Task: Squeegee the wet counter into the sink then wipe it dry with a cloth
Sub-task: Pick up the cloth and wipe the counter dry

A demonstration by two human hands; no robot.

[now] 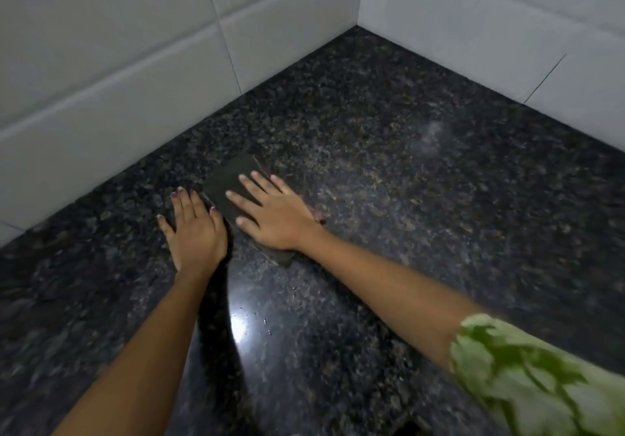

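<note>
While the left hand (194, 229) lies flat with fingers spread on the dark speckled granite counter (406, 198), gripping nothing, the right hand (270, 214) just beside it presses open-palmed on a folded dark cloth (226, 182), fingers extended, not curled around it. White tiled walls (101, 63) meet at the far corner. A green patterned sleeve (541, 381) covers the right upper arm.

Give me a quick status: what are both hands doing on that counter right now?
Right hand flat on dark cloth, fingers spread. Left hand flat on bare counter beside it. No sink in view. Nothing in the way.
</note>
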